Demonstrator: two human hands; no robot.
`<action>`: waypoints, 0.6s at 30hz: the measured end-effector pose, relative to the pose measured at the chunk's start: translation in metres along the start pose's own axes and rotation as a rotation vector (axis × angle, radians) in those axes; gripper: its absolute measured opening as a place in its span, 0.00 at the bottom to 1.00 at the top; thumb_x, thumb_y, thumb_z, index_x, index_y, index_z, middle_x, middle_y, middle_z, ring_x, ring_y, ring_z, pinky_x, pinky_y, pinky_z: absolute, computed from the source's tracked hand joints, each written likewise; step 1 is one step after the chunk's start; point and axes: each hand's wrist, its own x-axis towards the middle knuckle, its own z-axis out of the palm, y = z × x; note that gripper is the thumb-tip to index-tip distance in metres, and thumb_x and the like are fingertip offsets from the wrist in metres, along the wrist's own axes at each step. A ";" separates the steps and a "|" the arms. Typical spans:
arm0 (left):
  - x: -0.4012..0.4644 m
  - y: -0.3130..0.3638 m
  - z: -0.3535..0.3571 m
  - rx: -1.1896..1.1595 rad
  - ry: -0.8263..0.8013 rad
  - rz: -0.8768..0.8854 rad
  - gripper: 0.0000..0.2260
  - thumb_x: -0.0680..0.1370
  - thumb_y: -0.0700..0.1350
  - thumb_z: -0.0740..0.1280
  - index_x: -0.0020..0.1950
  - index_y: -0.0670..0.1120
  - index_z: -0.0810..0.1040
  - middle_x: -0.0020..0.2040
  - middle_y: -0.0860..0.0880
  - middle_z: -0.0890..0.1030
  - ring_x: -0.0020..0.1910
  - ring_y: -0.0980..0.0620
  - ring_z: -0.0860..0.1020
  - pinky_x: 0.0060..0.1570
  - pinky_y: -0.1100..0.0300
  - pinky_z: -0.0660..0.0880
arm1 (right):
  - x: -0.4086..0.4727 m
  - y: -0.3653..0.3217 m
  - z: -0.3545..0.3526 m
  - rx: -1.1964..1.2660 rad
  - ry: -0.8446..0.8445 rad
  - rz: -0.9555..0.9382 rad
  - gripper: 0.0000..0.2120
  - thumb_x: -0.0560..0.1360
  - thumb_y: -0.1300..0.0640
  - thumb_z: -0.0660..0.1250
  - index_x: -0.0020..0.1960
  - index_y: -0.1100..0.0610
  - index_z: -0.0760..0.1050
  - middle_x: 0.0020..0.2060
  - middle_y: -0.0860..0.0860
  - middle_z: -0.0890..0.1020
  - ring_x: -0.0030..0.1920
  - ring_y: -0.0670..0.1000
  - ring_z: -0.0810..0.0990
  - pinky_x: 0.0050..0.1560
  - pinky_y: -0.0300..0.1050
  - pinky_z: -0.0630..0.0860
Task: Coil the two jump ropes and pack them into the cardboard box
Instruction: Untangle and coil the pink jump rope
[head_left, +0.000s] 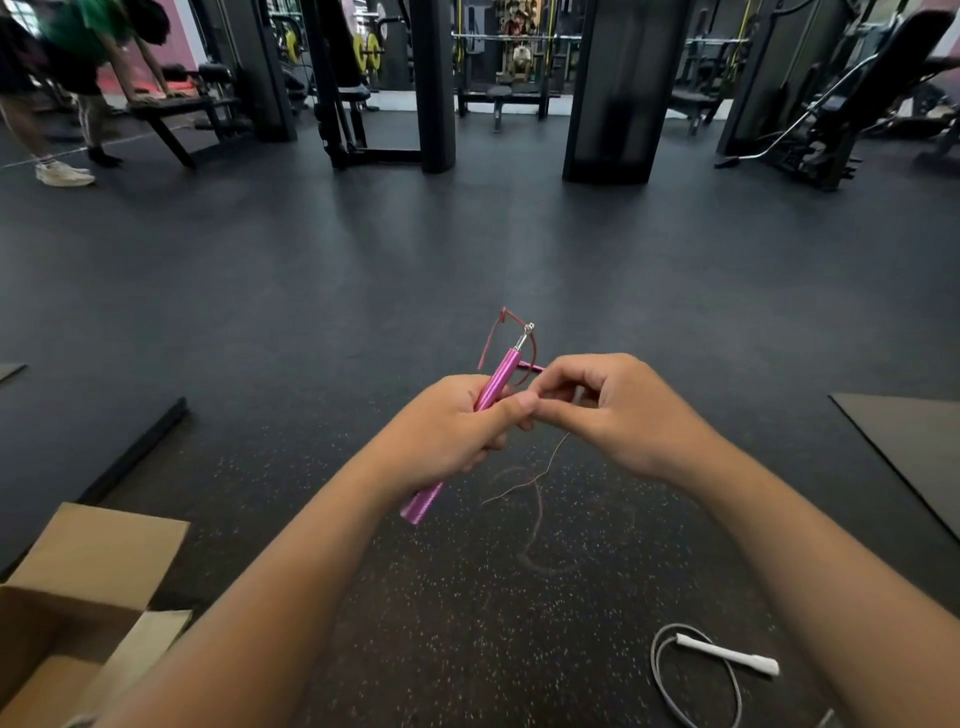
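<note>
From the head camera, the left hand (447, 431) grips the pink handles (496, 384) while the right hand (613, 410) pinches the thin cord (540, 483), which trails loose on the floor. The white rope (727, 657) lies uncoiled nearby. The cardboard box (78, 597) holds nothing visible, so most work remains.

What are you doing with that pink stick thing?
A person is winding up a jump rope on a gym floor. The left hand grips its pink handle, and the right hand pinches the thin cord beside it. A white jump rope lies on the floor, not yet in the open cardboard box.
</note>
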 end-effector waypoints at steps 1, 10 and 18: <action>0.000 0.000 -0.001 -0.010 -0.008 -0.013 0.15 0.83 0.53 0.65 0.48 0.43 0.81 0.28 0.55 0.72 0.24 0.56 0.68 0.27 0.62 0.67 | 0.001 0.002 -0.001 0.005 0.028 -0.020 0.02 0.76 0.56 0.75 0.46 0.49 0.84 0.34 0.42 0.83 0.33 0.40 0.75 0.39 0.41 0.71; -0.002 0.003 0.004 -0.239 -0.127 -0.048 0.13 0.86 0.43 0.59 0.52 0.37 0.79 0.37 0.45 0.86 0.31 0.50 0.83 0.35 0.61 0.79 | 0.010 0.013 -0.009 0.037 0.223 0.010 0.07 0.74 0.50 0.77 0.42 0.52 0.83 0.29 0.49 0.79 0.32 0.45 0.72 0.35 0.44 0.70; -0.005 0.004 0.003 -0.316 -0.078 -0.046 0.12 0.85 0.45 0.61 0.51 0.40 0.81 0.28 0.51 0.69 0.21 0.55 0.63 0.25 0.61 0.59 | 0.005 0.012 -0.009 -0.023 0.171 -0.004 0.05 0.78 0.50 0.72 0.47 0.51 0.82 0.32 0.47 0.79 0.31 0.47 0.74 0.36 0.43 0.71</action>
